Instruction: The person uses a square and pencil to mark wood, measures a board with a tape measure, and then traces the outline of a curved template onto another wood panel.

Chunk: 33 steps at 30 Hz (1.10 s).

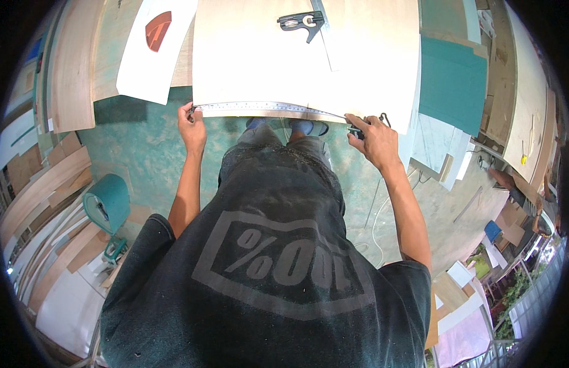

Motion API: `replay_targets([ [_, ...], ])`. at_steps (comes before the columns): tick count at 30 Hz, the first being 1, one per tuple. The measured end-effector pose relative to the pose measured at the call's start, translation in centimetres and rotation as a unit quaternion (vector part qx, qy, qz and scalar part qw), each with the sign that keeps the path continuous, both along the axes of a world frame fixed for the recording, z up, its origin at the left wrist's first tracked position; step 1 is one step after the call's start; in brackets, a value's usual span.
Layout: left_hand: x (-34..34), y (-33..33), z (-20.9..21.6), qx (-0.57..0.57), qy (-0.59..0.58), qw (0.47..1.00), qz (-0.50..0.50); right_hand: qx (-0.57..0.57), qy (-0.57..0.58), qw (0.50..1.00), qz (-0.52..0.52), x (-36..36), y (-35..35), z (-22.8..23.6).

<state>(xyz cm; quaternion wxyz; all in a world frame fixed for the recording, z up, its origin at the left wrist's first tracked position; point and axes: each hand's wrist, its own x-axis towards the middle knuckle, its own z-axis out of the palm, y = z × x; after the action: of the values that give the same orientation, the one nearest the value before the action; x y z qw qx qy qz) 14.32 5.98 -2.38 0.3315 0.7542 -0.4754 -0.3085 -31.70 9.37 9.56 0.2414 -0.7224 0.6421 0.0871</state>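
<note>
A tape measure (260, 107) with a pale blade is stretched along the near edge of a large light wooden board (247, 55). My left hand (191, 126) pinches the blade's end at the board's near left corner. At the other end, my right hand (375, 140) is wrapped round the tape's dark case, near the board's right side. The blade bows slightly away from the edge in the middle. Farther back on the board lies a combination square (301, 23) with a black head, its metal rule partly cut off by the frame's top.
Left of the board, a white sheet (151, 67) carries a reddish-brown curved piece (157, 30). A green panel (454, 83) lies to the right. Wood strips (57, 190) and a green machine (106, 202) stand at left. Another person's arm (502, 179) shows at far right.
</note>
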Motion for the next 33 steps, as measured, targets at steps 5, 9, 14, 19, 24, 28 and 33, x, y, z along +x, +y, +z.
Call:
replay_targets([
  [5,0.2,0.1,-0.1,0.014,0.018,1.000,0.004,-0.010,-0.004,1.000,-0.001,0.0,0.2,0.0],
  [9,-0.7,-0.2,1.3,0.037,0.050,0.998,0.018,-0.002,0.007,1.000,-0.006,0.1,0.4,-0.2],
  [14,-0.6,-0.2,1.2,0.034,0.048,0.998,0.011,-0.028,0.001,1.000,-0.001,0.0,0.6,-0.4],
  [19,-0.2,-0.3,0.3,0.009,0.042,0.999,0.006,-0.024,0.003,1.000,-0.003,0.1,0.6,-0.1],
  [24,0.0,-0.4,-0.2,0.005,0.044,0.999,0.003,-0.031,0.003,1.000,-0.003,0.2,0.7,-0.2],
  [28,-0.5,-0.5,0.9,0.023,0.036,0.999,0.002,-0.030,0.005,0.999,-0.012,0.2,0.8,-0.3],
  [33,0.4,-0.5,-0.1,0.010,0.001,1.000,-0.022,-0.036,0.004,0.999,-0.012,0.1,1.0,-0.3],
])
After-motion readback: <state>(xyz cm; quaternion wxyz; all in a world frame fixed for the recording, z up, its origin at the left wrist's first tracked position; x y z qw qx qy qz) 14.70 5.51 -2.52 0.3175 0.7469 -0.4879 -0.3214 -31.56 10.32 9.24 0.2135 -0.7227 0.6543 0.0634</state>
